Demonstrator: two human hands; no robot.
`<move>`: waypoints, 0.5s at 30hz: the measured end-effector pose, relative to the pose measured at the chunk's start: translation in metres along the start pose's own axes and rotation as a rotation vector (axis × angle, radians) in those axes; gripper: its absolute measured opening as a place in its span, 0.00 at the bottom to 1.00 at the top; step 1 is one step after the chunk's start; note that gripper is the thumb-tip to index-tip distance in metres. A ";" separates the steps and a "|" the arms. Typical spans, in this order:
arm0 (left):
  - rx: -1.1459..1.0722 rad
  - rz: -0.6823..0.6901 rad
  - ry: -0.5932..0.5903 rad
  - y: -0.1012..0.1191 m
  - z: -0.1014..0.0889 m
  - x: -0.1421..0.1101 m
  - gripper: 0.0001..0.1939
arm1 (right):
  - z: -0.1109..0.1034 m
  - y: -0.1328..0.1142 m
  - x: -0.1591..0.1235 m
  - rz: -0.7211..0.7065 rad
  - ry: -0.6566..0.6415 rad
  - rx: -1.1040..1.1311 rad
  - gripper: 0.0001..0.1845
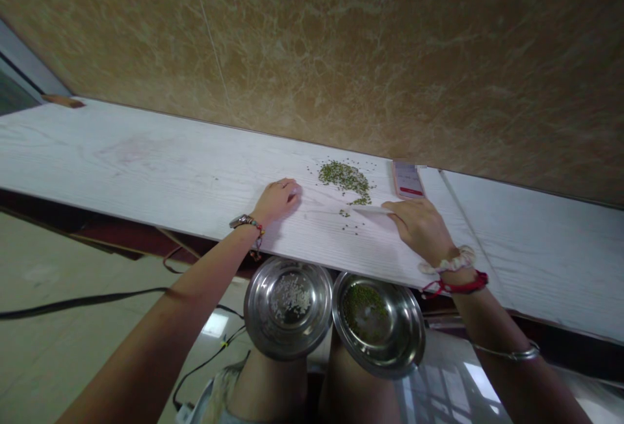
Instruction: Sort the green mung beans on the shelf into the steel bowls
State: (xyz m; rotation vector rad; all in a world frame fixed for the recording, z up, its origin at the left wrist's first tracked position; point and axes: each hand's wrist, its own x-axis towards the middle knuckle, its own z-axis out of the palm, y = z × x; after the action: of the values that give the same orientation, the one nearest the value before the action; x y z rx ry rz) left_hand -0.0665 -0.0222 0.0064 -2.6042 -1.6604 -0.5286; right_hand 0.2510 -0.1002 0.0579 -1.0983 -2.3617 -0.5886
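Observation:
My left hand (pixel 277 201) rests on the white wood-grain board (pixel 160 164), its fingers curled in; anything inside them is hidden. To its right lies a loose patch of small green beans (pixel 345 177), with several strays nearer the front edge. My right hand (pixel 422 225) grips a thin, flat white piece (pixel 371 209), whose far end points left between the patch and the strays. Whether it is card or plastic I cannot tell. Below the edge, one steel bowl (pixel 256 330) holds white grains (pixel 292 295); beside it, another steel bowl (pixel 412 320) holds green beans (pixel 363 307).
A phone (pixel 408 180) lies behind my right hand, close to the tiled wall (pixel 312 53). Both bowls sit over my thighs (pixel 273 388), against the board's front edge. Dark cables (pixel 88 304) run at the left. A brown wooden piece (pixel 63 101) lies at the far left end.

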 end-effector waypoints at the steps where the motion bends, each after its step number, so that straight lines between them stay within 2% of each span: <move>1: 0.002 0.005 0.001 0.000 0.000 0.000 0.15 | 0.000 -0.001 0.001 -0.015 0.014 0.004 0.12; 8: 0.005 0.006 0.013 -0.003 0.002 0.000 0.16 | -0.002 -0.011 0.003 -0.093 0.027 0.047 0.11; 15: -0.020 -0.003 0.022 -0.002 0.002 0.000 0.16 | -0.005 -0.011 0.001 -0.047 0.020 0.089 0.11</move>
State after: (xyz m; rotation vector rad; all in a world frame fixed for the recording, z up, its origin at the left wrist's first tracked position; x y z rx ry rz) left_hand -0.0678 -0.0209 0.0045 -2.6008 -1.6612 -0.5747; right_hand 0.2432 -0.1089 0.0610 -0.9958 -2.3785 -0.5029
